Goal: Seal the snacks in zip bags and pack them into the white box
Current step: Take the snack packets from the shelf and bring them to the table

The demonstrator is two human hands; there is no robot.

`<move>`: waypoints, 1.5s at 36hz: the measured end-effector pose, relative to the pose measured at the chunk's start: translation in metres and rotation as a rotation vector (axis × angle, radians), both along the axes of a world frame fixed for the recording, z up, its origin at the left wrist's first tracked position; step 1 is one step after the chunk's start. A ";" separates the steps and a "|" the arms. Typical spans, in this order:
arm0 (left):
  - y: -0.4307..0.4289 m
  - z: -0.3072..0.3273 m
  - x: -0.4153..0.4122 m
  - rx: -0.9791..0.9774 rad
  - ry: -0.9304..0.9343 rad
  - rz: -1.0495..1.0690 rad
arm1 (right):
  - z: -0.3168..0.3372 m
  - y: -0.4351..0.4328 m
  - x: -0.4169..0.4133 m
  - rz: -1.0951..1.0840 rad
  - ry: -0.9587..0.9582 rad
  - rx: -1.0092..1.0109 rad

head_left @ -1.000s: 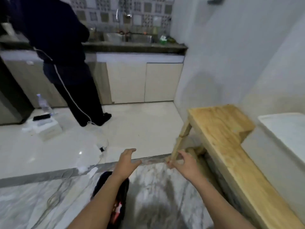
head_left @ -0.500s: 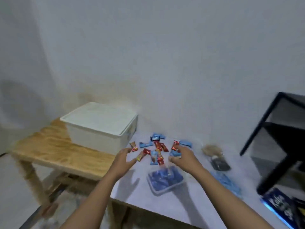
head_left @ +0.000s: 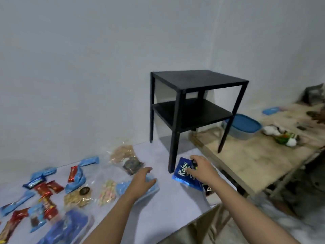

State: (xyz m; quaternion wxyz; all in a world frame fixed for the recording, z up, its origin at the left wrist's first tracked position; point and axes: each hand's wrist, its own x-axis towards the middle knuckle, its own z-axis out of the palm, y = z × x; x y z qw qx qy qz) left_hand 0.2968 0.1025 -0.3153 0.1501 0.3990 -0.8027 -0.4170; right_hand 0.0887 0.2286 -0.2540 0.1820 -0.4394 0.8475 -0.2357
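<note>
My right hand (head_left: 202, 169) rests on a blue Kalpa snack pack (head_left: 183, 173) by the black stand's front leg, fingers curled over its top; a firm grip is unclear. My left hand (head_left: 142, 180) hovers open over a zip bag of blue snacks (head_left: 153, 187). Red and blue wrapped snacks (head_left: 44, 188) lie scattered at the left of the pale table (head_left: 168, 205). Clear zip bags hold crackers (head_left: 77, 199), pastel candies (head_left: 107, 191) and brown snacks (head_left: 123, 153). Another bag of blue packs (head_left: 68, 228) lies at the near edge. The white box is out of view.
A black two-shelf stand (head_left: 193, 103) sits on the table's back right corner. To the right a wooden table (head_left: 249, 159) carries a blue-lidded container (head_left: 244, 126), a blue lid (head_left: 271, 110) and small clutter. A white wall runs behind.
The view swung right from the kitchen, past the white box, to the black stand. Both hands moved right; the right hand now touches the Kalpa pack and the left is over a blue bag.
</note>
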 end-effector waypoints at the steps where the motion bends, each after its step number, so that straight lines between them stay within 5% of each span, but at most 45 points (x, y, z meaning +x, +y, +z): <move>1: -0.002 -0.007 -0.017 0.010 -0.013 -0.036 | -0.003 0.000 -0.013 -0.031 -0.009 0.012; 10: 0.004 -0.075 -0.124 0.001 -0.116 -0.210 | -0.059 -0.012 -0.089 -0.134 0.025 0.139; 29: 0.036 -0.132 -0.229 -0.161 -0.344 0.256 | -0.137 -0.013 -0.189 0.208 -0.095 0.379; 38: 0.035 -0.127 -0.253 0.112 -0.152 0.237 | -0.147 -0.006 -0.214 0.278 -0.130 0.312; 54: 0.072 -0.085 -0.225 0.241 0.133 0.362 | -0.109 0.011 -0.204 0.322 -0.128 0.310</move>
